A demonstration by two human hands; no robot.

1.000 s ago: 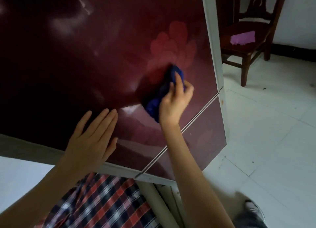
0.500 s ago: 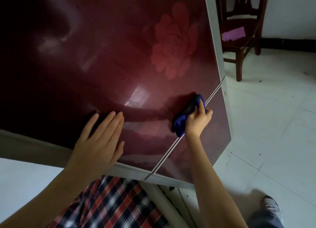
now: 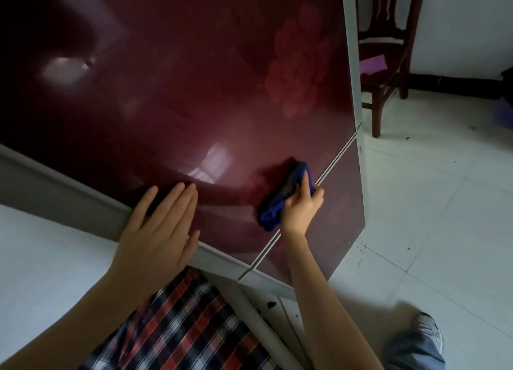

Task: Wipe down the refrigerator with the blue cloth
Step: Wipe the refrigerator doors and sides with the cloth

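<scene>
The refrigerator (image 3: 194,97) fills the upper left: a glossy dark red door with a faint flower print and grey edges. A thin light seam divides the upper door from the lower door (image 3: 333,231). My right hand (image 3: 301,206) presses the bunched blue cloth (image 3: 280,197) against the upper door, just left of that seam. My left hand (image 3: 161,231) lies flat with fingers spread on the door's lower left edge, holding nothing.
A dark wooden chair (image 3: 388,64) with a purple cloth (image 3: 373,64) on its seat stands right of the refrigerator. White floor tiles (image 3: 430,203) spread to the right. My shoe (image 3: 429,330) and trouser leg are at the bottom right, my plaid shirt (image 3: 180,328) at the bottom centre.
My right hand has carried the blue cloth down from below the flower print to the seam between the doors. My left hand stayed flat on the door.
</scene>
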